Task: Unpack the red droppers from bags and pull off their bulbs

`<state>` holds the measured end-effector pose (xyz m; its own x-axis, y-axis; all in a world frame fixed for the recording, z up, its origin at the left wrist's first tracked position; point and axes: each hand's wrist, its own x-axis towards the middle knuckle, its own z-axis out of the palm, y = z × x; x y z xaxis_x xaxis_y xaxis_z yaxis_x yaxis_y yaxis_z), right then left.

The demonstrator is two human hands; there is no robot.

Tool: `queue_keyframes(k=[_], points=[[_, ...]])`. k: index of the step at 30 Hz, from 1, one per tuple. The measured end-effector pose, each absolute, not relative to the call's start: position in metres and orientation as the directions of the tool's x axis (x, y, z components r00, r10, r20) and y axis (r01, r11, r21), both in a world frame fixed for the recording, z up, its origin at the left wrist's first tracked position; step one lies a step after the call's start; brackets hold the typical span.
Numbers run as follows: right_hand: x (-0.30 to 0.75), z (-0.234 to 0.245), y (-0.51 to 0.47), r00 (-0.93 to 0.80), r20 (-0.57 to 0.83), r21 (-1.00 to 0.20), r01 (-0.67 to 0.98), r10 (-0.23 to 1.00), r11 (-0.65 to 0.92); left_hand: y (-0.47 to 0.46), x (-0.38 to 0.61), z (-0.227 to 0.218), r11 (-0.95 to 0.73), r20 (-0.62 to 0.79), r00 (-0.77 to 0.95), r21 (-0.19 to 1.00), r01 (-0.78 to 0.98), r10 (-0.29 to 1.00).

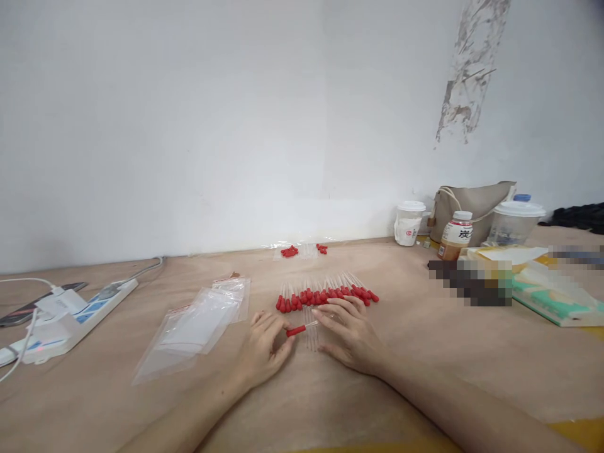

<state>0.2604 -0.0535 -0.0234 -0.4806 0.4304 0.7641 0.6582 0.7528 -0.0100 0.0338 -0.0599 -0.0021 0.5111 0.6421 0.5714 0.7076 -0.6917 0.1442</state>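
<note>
The left hand (264,349) pinches the red bulb of a dropper (296,331) between thumb and fingertips, its other fingers curled toward the counter (425,352). The dropper lies nearly level between the two hands, its clear tube pointing to the right hand (352,336). That hand is partly open, thumb apart from the fingers, with the index fingertip at the tube; whether it grips the tube cannot be told.

Several loose clear tubes (310,343) lie side by side between the hands. Just beyond, a row of red-bulbed droppers (325,296) spreads across the counter, bulbs toward the person and tubes toward the wall (236,126). Farther back, red bulbs (289,251) lie in two small groups on clear plastic.

Overlapping clear zip bags (198,324) lie to the left of the left hand, with a white power strip (89,318) beyond them. Well to the right stand a lidded paper cup (408,224), a labelled bottle (455,235) and a grey-beige bag (472,204), near a green-and-white tissue pack (557,299).
</note>
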Motion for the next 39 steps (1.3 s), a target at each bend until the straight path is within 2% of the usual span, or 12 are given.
queue_keyframes(k=[8,14,22,30,35,39], points=[[0.253,-0.026,-0.053,-0.512,0.742,-0.004,0.644,0.434,0.765,-0.057,0.038,-0.012,-0.726,0.590,0.529,0.149,0.671,0.610],[0.251,-0.026,-0.053,-0.560,0.730,0.011,0.582,0.391,0.813,-0.054,0.039,-0.012,-0.804,0.549,0.647,0.081,0.588,0.529],[0.255,-0.026,-0.055,-0.591,0.709,0.007,0.553,0.386,0.833,-0.059,0.036,-0.012,-0.798,0.541,0.652,0.063,0.599,0.532],[0.257,-0.027,-0.060,-0.598,0.706,-0.011,0.526,0.379,0.850,-0.062,0.039,-0.011,-0.837,0.527,0.714,-0.010,0.546,0.460],[0.270,-0.027,-0.058,-0.584,0.696,-0.043,0.547,0.418,0.836,-0.061,0.031,-0.011,-0.840,0.535,0.701,0.031,0.542,0.471],[0.283,-0.025,-0.054,-0.427,0.680,-0.222,0.654,0.596,0.723,-0.060,0.024,-0.019,-0.818,0.588,0.620,0.133,0.559,0.519]])
